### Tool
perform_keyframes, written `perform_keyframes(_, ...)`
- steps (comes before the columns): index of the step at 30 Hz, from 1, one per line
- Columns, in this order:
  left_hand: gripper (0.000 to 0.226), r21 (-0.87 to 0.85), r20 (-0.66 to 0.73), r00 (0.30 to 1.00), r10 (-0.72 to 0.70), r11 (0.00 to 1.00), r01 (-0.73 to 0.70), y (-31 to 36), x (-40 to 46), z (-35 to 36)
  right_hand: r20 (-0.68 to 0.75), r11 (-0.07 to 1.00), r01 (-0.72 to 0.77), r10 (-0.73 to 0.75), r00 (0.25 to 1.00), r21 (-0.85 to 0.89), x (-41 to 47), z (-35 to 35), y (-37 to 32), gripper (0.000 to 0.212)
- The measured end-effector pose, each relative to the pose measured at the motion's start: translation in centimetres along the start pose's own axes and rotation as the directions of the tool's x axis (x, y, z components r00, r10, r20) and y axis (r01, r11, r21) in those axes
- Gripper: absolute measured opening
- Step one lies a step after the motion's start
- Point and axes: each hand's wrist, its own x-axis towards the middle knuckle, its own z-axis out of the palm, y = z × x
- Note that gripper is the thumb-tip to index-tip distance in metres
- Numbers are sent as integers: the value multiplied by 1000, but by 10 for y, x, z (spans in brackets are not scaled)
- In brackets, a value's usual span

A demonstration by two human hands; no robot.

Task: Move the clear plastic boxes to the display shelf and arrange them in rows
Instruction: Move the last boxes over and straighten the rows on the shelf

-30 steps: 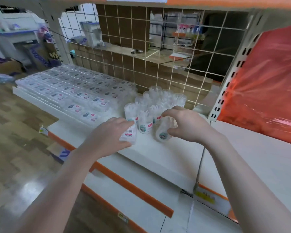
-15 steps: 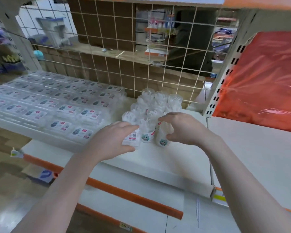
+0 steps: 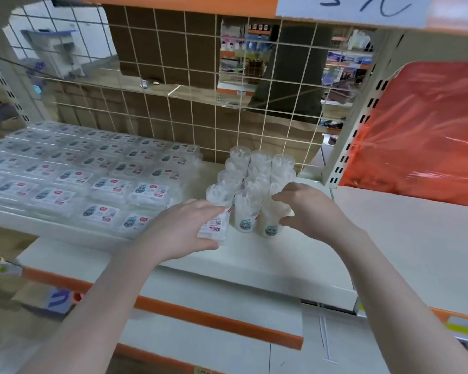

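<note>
On the white display shelf [image 3: 254,255], near its middle, I see a cluster of clear plastic boxes [image 3: 250,179], round and tall, standing upright in three close rows that run back toward the wire grid [image 3: 200,103]. They seem filled with white sticks, but I cannot tell exactly what.

My left hand [image 3: 183,229] is at the front left corner of the cluster. Its fingers are bent around one box [image 3: 214,229] with a barcode label, and this box is tilted, not upright like the others. My right hand [image 3: 310,211] is at the front right corner. Its fingers and thumb are curved around the front box [image 3: 270,220] there, which stands upright and shows a small round picture low on its side. Between the two hands stands one more front box [image 3: 246,214], touching its neighbours.

To the left, flat clear cases [image 3: 92,171] with labels lie in neat rows on the same shelf. To the right, behind a white upright, there is an orange plastic sheet [image 3: 422,136].
</note>
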Motion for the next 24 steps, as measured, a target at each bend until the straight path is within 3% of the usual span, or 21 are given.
perform_keyframes(24, 69, 8, 7, 999, 35, 999, -35, -30, -14, -8, -176, 977, -142, 114, 978, -159, -9, 17, -25, 35)
